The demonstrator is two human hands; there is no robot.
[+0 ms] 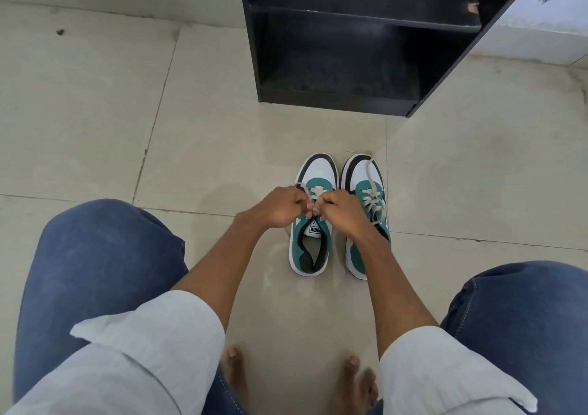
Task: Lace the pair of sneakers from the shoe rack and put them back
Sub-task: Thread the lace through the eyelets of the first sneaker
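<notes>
Two green, white and black sneakers stand side by side on the tiled floor, toes pointing away from me. Over the left sneaker (310, 249) my left hand (280, 207) and my right hand (342, 212) meet, each pinching an end of its off-white lace (316, 191) above the tongue. The right sneaker (366, 179) is laced with loose crossings, and one lace end (369, 167) trails forward over its toe. My right forearm hides part of that shoe's heel.
A black shoe rack (334, 99) with bare shelves stands on the floor just beyond the sneakers. My knees in blue jeans (105, 255) flank the shoes, and my bare feet (235, 373) rest on the tiles near me. A white wall runs behind.
</notes>
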